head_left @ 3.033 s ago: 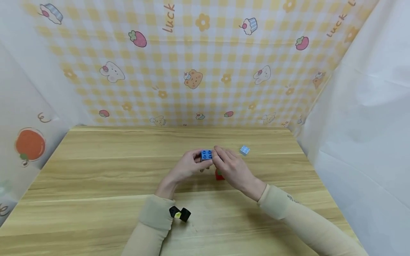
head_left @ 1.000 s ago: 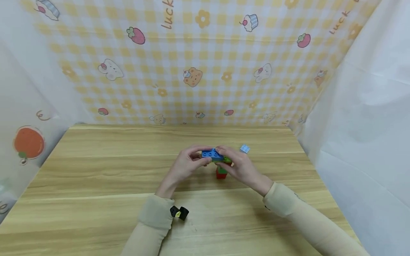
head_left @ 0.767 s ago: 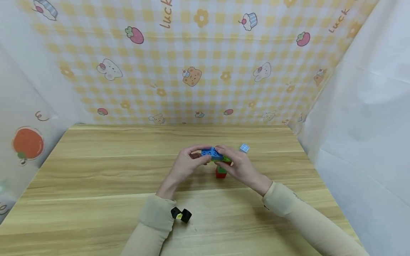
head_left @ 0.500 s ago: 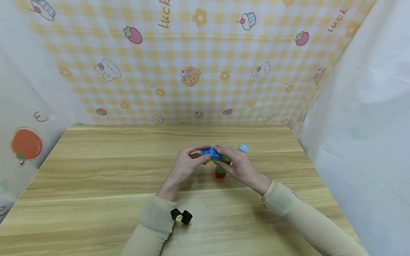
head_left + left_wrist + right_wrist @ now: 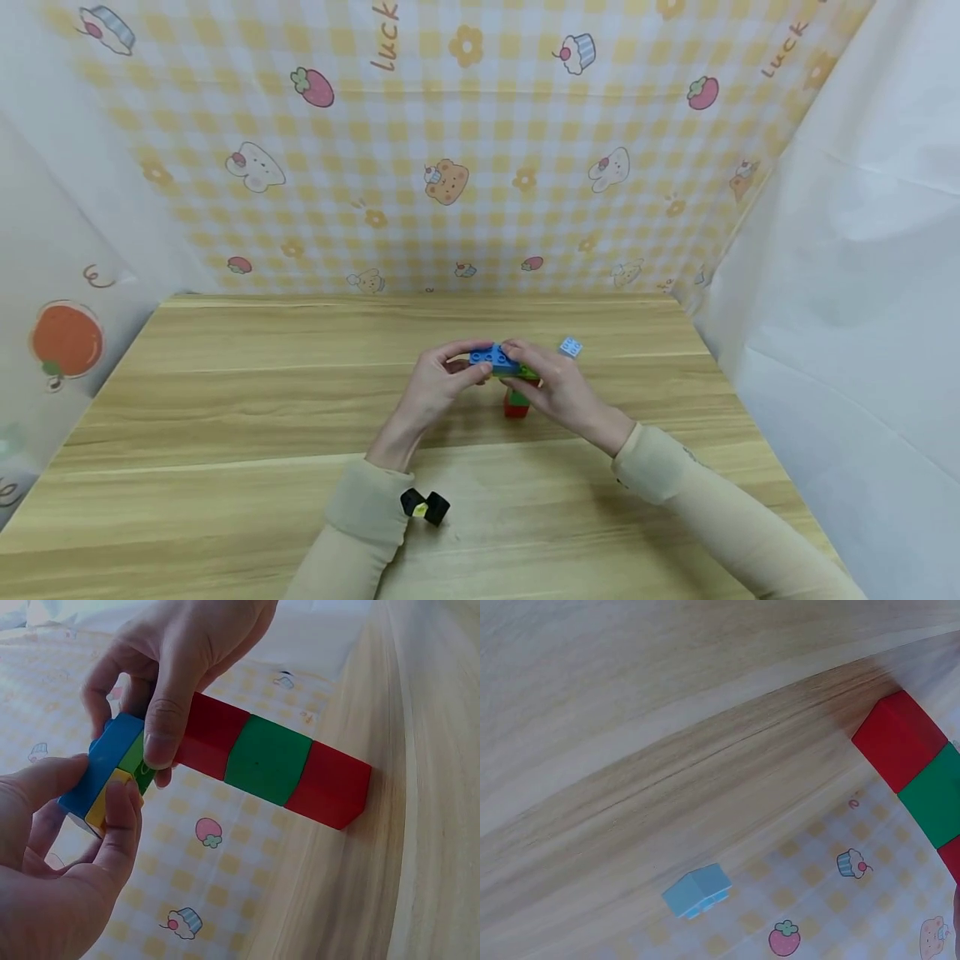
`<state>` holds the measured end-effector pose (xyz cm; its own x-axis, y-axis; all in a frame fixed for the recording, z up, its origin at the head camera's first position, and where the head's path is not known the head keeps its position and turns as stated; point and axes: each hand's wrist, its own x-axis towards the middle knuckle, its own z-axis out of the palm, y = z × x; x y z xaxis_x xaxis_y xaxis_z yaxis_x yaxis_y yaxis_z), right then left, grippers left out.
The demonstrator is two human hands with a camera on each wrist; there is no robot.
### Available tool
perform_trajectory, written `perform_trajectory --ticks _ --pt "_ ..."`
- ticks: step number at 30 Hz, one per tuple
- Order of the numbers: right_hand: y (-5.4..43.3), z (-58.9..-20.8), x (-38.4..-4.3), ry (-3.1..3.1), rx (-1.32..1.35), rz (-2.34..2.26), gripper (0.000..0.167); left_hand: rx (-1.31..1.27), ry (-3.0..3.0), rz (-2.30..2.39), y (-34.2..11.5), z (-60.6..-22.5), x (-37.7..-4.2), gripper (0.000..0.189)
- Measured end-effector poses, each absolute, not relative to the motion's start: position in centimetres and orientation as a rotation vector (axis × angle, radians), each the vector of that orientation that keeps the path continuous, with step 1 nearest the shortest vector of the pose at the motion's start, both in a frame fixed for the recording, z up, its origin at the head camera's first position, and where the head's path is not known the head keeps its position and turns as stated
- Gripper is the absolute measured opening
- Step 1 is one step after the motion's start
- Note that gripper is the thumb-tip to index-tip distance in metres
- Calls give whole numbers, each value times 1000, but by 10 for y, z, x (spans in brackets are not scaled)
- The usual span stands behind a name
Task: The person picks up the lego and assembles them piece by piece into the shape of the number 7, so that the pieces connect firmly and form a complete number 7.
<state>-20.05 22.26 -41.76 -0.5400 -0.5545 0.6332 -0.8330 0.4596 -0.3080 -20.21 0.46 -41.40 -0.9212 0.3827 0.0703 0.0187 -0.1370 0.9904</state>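
A brick tower stands on the table, with a red brick (image 5: 330, 784) at the bottom, a green brick (image 5: 268, 760) above it and an upper red brick (image 5: 214, 739). Over these come a light green brick (image 5: 133, 759), a yellow brick (image 5: 97, 812) beside it, and a long blue brick (image 5: 491, 359) across the top. My left hand (image 5: 435, 387) pinches the blue and yellow bricks at their left end, thumb on the near side. My right hand (image 5: 562, 390) grips the tower's top, fingertips on the blue brick's right end and thumb over the light green brick.
A loose light blue brick (image 5: 571, 347) lies behind and right of the tower. The wooden table (image 5: 247, 400) runs back to a yellow checked cloth (image 5: 487, 125). A black clip-like piece (image 5: 425, 506) sits by the left cuff. White sheets hang at both sides.
Since three seconds ago, my right hand has shifted slightly right, showing more of the blue brick, the light green brick and the tower below. Over the last second both hands stay nearly still.
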Motion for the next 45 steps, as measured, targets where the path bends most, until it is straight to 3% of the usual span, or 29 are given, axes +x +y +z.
perform_trajectory --ticks 17,37,45 --pt "223 -419 -204 -2262 1183 874 47 398 1889 2205 10 -419 -202 40" --pt "227 -417 -204 -2289 1183 853 53 618 1788 2070 1 -418 -205 55" --pt "227 -418 -204 -2291 1192 860 51 429 1789 2134 7 -416 -205 38"
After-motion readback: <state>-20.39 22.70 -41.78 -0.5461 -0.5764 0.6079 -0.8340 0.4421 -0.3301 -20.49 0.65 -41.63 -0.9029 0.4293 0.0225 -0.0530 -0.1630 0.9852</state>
